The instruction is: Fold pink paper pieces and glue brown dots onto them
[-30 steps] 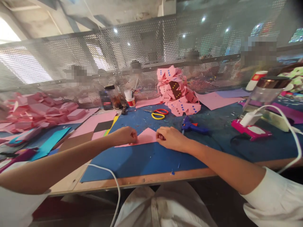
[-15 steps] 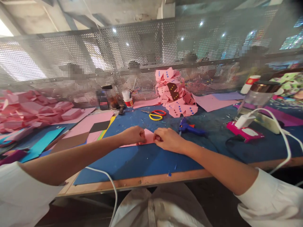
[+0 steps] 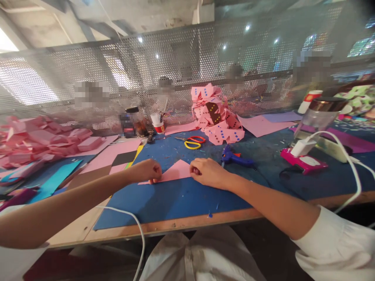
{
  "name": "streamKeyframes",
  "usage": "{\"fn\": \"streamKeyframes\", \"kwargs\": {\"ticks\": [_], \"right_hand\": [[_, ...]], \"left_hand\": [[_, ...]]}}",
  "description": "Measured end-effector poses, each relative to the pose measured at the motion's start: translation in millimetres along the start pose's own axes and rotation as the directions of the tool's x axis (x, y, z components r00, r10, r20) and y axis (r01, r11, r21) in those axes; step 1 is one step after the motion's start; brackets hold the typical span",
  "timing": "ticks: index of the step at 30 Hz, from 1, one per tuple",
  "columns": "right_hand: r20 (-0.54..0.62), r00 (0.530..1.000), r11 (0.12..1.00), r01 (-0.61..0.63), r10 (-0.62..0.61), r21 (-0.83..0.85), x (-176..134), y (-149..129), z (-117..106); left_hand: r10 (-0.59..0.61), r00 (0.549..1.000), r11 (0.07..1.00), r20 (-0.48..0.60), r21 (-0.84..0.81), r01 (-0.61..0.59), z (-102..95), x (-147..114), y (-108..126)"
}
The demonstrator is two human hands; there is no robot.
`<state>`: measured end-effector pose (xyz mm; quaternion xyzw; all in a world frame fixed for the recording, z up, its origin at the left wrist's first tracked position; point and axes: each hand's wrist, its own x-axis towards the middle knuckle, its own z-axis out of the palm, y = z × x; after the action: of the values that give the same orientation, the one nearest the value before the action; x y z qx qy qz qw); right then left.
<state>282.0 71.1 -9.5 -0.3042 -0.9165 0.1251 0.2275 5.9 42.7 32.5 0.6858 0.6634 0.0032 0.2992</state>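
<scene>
Across the back of our view we have a perforated metal panel (image 3: 172, 54), with blurred figures behind it. Below it spreads our wooden table (image 3: 73, 230), its front edge running close before our lap, and on that lies a blue mat (image 3: 181, 207). At the far left we see a pile of folded pink pieces (image 3: 43, 136). Towards the back, right of the middle, stands a stack of dotted pink pieces (image 3: 215, 113), one brown piece among them; just to its right lies a flat pink sheet (image 3: 260, 127). Farther right we have a clear jar (image 3: 318, 119) with a coppery lid.

Our right hand (image 3: 206, 171) rests at the right end of the pink paper, its fingers curled inward; we cannot tell whether they pinch the edge or only press it. Our left hand (image 3: 146, 171) lies curled over the left end, fingertips down at the sheet, and again we cannot tell whether it pinches. The pink paper (image 3: 177, 171) itself lies on the mat between our hands, showing a raised peak along its far side.

Among the smaller things, we find a magenta block (image 3: 288, 156) with a white plug on it, a blue glue gun (image 3: 234, 158) just beyond our right hand, scissors (image 3: 188, 141) with red and yellow handles, and a paper cup (image 3: 158, 127). Smallest is a blue scrap (image 3: 210, 215) near the mat's front edge.
</scene>
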Motion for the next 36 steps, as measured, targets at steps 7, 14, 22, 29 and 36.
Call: {"fn": "streamKeyframes", "kwargs": {"ticks": [7, 14, 22, 29, 36], "right_hand": [[-0.011, 1.0, 1.0, 0.012, -0.012, 0.013, -0.5, -0.2, -0.6], [-0.014, 1.0, 1.0, 0.019, -0.019, -0.007, -0.4, 1.6, 1.5], [-0.013, 1.0, 0.999, 0.015, -0.015, -0.04, 0.0, 1.8, 2.3], [-0.009, 1.0, 1.0, 0.023, -0.023, -0.016, -0.5, 2.3, 2.0], [-0.012, 1.0, 1.0, 0.018, -0.018, -0.016, -0.3, 3.0, 3.1]], "left_hand": [[-0.001, 0.995, 0.993, -0.1, 0.115, 0.013, 4.0, -4.9, 4.7], [0.095, 0.991, 0.985, -0.097, 0.152, -0.079, 17.8, 6.5, 52.3], [0.129, 0.991, 0.986, -0.041, 0.116, -0.123, 22.7, 13.4, 74.6], [0.063, 0.997, 0.998, 0.038, -0.014, -0.062, 17.1, 13.5, 56.7], [-0.012, 0.997, 0.998, 0.075, -0.056, 0.016, 8.9, 8.2, 43.8]]}}
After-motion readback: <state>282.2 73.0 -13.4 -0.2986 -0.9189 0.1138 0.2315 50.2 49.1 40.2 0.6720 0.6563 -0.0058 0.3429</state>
